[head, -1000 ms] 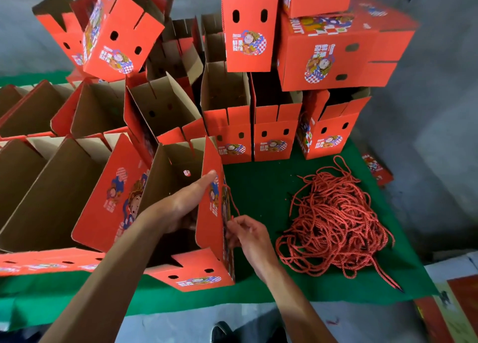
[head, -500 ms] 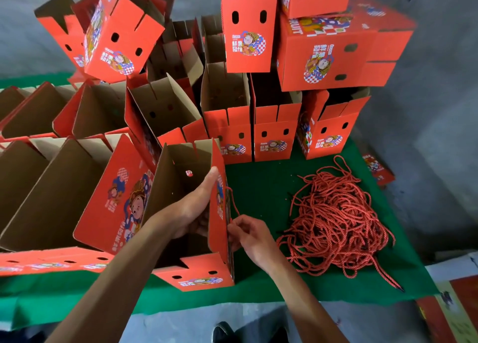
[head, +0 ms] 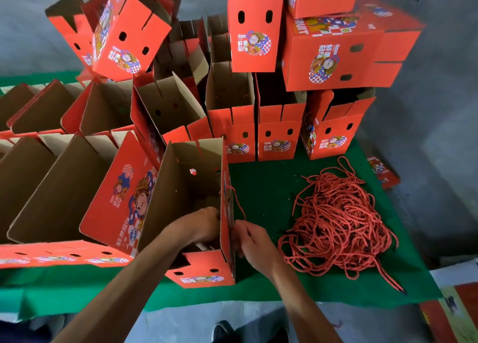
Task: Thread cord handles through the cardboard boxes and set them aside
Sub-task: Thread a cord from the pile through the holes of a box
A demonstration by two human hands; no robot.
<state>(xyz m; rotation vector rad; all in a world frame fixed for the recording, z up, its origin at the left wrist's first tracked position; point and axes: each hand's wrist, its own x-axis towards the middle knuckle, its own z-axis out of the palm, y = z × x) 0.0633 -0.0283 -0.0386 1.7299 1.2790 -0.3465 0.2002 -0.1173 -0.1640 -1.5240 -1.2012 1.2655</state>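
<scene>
**Near the front edge of the green surface: cord being fed through a box wall**

At the near edge of the green cloth-covered surface (head: 263, 187) stands an open red printed cardboard box (head: 204, 278), brown inside, its flaps raised. The left hand (head: 199, 226) reaches inside the box, its fingers curled against the inner face of the right wall; whether this grip has closed on a cord end cannot be told, since the wall hides the fingertips. The right hand (head: 249, 239) works just outside the same wall, its grip pinched on a thin red twisted cord (head: 236, 200) that rises along the wall in a loop. Just beside it, to the right, lies a tangled heap of red twisted cords (head: 336, 226). Rows of open red boxes (head: 51, 187) lie to the left, and stacked red boxes (head: 331, 45) rise behind.

Handling, as judged: the box looks light, stiff in its panels yet easily creased at the flaps and around the punched holes, so it is best steadied by a wall edge or from within, not by a loose flap. The cord appears limp and slightly rough, unlikely to slip; it calls for a pinch close to its tip, since any longer free length would buckle instead of entering a hole. Single cords drawn from the heap may snag on their neighbours.
</scene>
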